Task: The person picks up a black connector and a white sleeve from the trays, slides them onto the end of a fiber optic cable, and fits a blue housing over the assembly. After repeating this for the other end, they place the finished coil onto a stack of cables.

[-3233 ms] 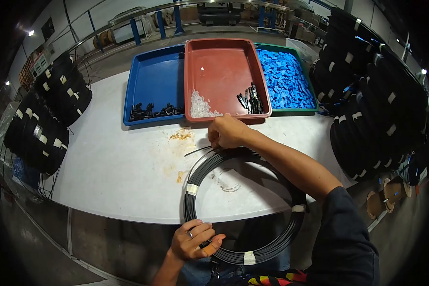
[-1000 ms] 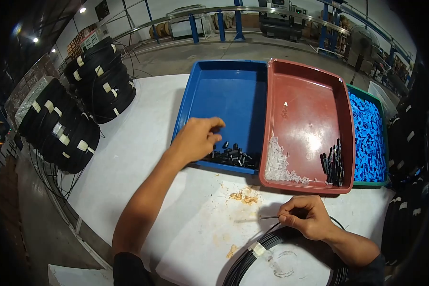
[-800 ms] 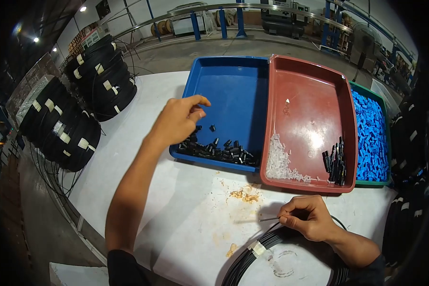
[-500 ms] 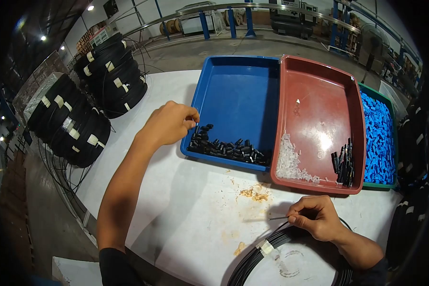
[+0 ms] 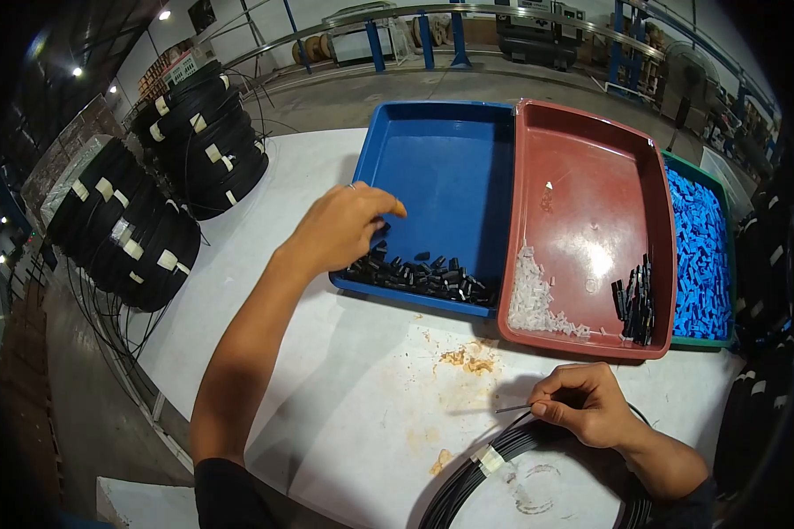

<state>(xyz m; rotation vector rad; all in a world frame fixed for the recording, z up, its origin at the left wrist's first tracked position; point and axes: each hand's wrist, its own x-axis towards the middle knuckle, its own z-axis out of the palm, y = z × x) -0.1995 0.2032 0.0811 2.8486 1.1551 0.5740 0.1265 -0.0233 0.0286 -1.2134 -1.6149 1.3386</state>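
Observation:
My left hand (image 5: pixel 346 227) is over the near left corner of the blue tray (image 5: pixel 441 110), its index finger stretched out and apart from the curled fingers below. Right under the fingertips lie small black plastic pieces (image 5: pixel 450 280), piled along the tray's near side; I see none clearly held. Lower right, my right hand (image 5: pixel 584 406) is closed in a pinch on a thin black cable (image 5: pixel 513 408), whose free end points left. The cable belongs to a taped black coil (image 5: pixel 454 489) lying on the white table beneath that hand.
A red tray (image 5: pixel 591 115) with white clear pieces (image 5: pixel 534 300) and black strips (image 5: pixel 637 304) adjoins the blue one. Behind it stands a green tray (image 5: pixel 730 264) of blue pieces (image 5: pixel 699 256). Stacked cable coils (image 5: pixel 123 229) rise at left. Yellowish crumbs (image 5: pixel 469 360) dot the table (image 5: pixel 326 397).
My left hand has moved right, further over the blue tray, and its index finger has stretched out from a pinch. The right hand keeps its pinch on the cable in nearly the same place.

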